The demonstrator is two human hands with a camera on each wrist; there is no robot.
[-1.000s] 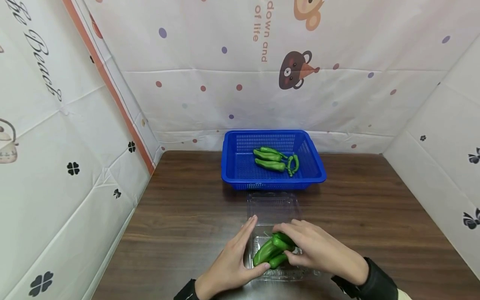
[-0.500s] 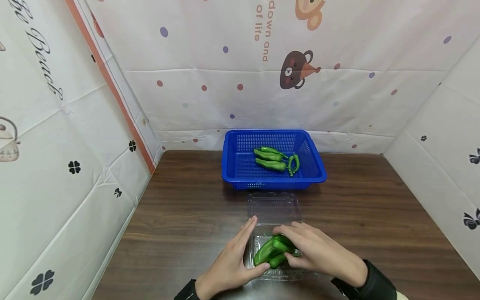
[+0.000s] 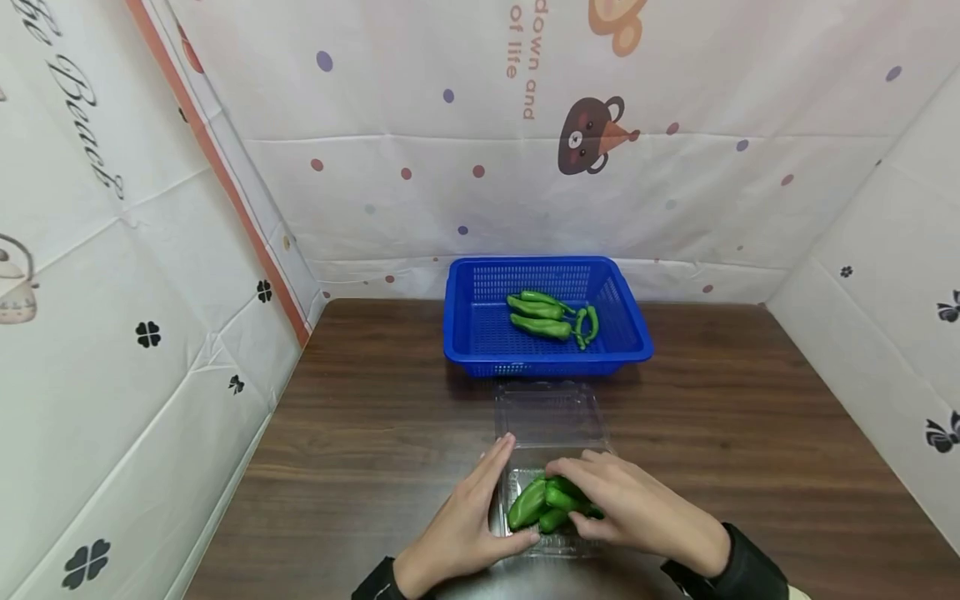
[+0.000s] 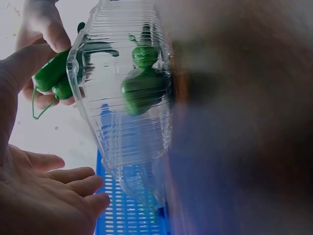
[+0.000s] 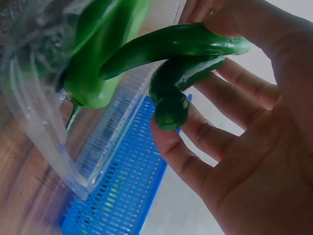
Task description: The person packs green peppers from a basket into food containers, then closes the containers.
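Note:
My right hand (image 3: 637, 508) holds green peppers (image 5: 171, 46) between thumb and fingertips, over a clear plastic clamshell box (image 3: 562, 547). Two of them show in the right wrist view, one curved and slim, one bent. A larger green pepper (image 3: 527, 505) lies in the box at its left side; the right wrist view shows its stem hanging over the bottom. Along the box's left edge stands my left hand (image 3: 465, 517), fingers straight and thumb spread across the front corner. In the left wrist view that left hand (image 4: 44, 191) holds nothing.
The box's clear lid (image 3: 551, 412) lies folded back toward a blue plastic basket (image 3: 465, 350). Several green peppers (image 3: 540, 327) rest in that basket, at the rear of the brown wood-grain table (image 3: 360, 433). Printed white sheets (image 3: 405, 217) enclose the table at the back and sides.
My right hand has lowered slightly toward me with the peppers, which now sit a little lower beside the larger pepper. The left hand stays at the box's side.

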